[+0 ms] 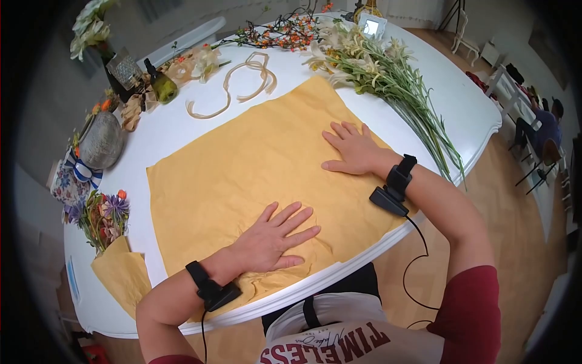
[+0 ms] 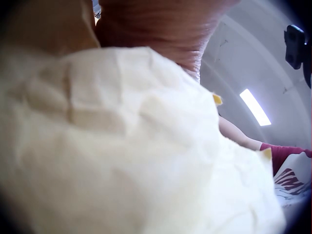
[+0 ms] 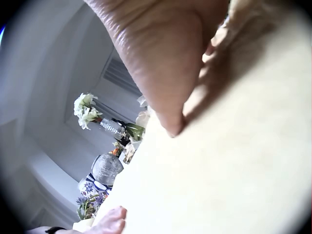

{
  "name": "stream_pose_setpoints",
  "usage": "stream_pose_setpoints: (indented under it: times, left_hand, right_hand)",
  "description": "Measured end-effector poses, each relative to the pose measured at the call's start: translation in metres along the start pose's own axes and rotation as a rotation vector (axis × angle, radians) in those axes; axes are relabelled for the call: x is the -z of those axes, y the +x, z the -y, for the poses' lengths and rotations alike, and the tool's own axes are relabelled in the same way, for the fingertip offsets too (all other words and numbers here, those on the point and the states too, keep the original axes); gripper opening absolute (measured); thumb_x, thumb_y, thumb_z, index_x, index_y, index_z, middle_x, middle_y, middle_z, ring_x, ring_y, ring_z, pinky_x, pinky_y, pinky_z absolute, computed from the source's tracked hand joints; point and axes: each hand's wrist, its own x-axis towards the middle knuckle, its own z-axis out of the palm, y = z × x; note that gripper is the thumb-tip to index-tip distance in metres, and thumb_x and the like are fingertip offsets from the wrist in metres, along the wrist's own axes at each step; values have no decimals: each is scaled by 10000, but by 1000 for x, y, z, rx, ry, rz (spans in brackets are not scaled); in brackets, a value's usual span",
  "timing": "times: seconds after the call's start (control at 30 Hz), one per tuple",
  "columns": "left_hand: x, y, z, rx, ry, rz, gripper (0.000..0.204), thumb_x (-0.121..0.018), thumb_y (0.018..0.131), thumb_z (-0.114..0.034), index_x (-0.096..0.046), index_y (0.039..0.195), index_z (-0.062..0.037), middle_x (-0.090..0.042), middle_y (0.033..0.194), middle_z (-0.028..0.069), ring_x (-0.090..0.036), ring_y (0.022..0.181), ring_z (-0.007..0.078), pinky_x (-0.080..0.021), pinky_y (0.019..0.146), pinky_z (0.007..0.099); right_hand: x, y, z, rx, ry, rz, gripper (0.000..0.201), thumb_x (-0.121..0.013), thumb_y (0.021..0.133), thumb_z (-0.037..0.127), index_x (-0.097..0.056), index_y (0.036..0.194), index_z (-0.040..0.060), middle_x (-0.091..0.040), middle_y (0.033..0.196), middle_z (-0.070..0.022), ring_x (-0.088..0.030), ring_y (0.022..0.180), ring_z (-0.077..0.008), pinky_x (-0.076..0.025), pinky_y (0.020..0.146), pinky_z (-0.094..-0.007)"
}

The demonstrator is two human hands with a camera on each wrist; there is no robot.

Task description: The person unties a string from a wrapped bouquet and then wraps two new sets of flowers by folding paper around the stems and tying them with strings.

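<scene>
A large sheet of yellow-tan wrapping paper [image 1: 242,158] lies spread over the white table, creased near its front edge. My left hand [image 1: 270,242] rests on its front part, fingers straight and spread. Farther back and to the right, my right hand [image 1: 354,151] presses on the sheet near its right edge, also with extended fingers. In the left wrist view, crumpled paper [image 2: 122,146] fills most of the picture below the hand. The right wrist view shows the right hand's thumb [image 3: 170,119] touching the paper's surface.
Long-stemmed cream flowers [image 1: 388,79] lie right of the sheet, orange-berried branches [image 1: 285,33] behind. A ribbon [image 1: 227,82] curls at the back. Along the left stand a green bottle [image 1: 162,85], a grey vase [image 1: 102,141] and a paper-wrapped bouquet [image 1: 118,267]. A person [image 1: 545,127] sits far right.
</scene>
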Motion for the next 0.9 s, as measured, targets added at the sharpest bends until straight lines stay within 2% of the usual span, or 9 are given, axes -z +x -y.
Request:
stream_pose_setpoints:
  times: [0.03,0.1,0.13,0.2,0.23,0.3,0.53,0.6,0.9]
  left_hand:
    - [-1,0,0,-1,2,-1,634,-480,847,-506,-333,1391,-215,-231,1465,137,-223,1332,357,-199,1039,542]
    - [-2,0,1,6,6,4,636,-480,847,-509,-329,1393,-220,-228,1467,130,-219,1334,353,-196,1040,543]
    - [-1,0,0,4,11,5,636,-480,847,-509,-329,1393,-220,-228,1467,130,-219,1334,353,-196,1040,543]
    - [0,-1,0,31,10,35,607,-428,881,-525,-301,1406,-247,-207,1483,89,-169,1365,307,-161,1068,529]
    - [0,-1,0,42,14,36,607,-428,881,-525,-301,1406,-247,-207,1483,89,-169,1365,307,-161,1068,529]
    - [0,-1,0,30,-11,29,610,-429,880,-526,-296,1408,-250,-206,1484,86,-157,1370,302,-150,1071,529]
    - [-3,-1,3,13,-31,-12,637,-489,846,-508,-323,1397,-235,-226,1471,114,-213,1345,334,-188,1041,543]
    - [-4,-2,3,7,-43,-18,636,-497,847,-501,-320,1398,-238,-217,1477,108,-213,1348,325,-189,1042,541]
    - [-6,-3,3,5,-56,-46,631,-509,848,-490,-315,1396,-246,-201,1485,96,-219,1350,306,-197,1043,540]
  right_hand:
    - [9,5,2,-1,-1,-2,734,-485,804,590,-375,1358,121,-287,1423,-185,-225,1331,-359,-204,1033,-563]
    - [30,24,-1,21,148,115,586,-610,757,419,-497,1215,72,-409,1315,-190,-354,1245,-366,-379,949,-467]
    - [31,30,-4,20,148,110,586,-610,757,419,-497,1215,72,-409,1315,-190,-354,1245,-366,-379,949,-467]
    - [32,44,-9,-257,121,-275,457,-668,695,278,-556,1066,36,-538,1138,-163,-502,1097,-341,-469,830,-389]
    - [35,50,-11,-247,126,-279,457,-668,695,278,-556,1066,36,-538,1138,-163,-502,1097,-341,-469,830,-389]
    - [41,56,-20,-473,167,-146,431,-671,688,244,-571,1041,20,-595,1047,-179,-571,1015,-308,-476,817,-385]
    - [16,85,-45,-356,339,-98,372,-621,714,220,-585,985,-32,-615,999,-221,-596,960,-314,-465,818,-397]
    - [11,89,-57,-379,693,-136,406,-623,722,268,-582,982,-40,-617,985,-207,-587,944,-342,-457,824,-396]
    - [33,70,-54,-512,138,-214,430,-671,715,316,-560,989,4,-589,1036,-162,-548,1006,-300,-460,786,-428]
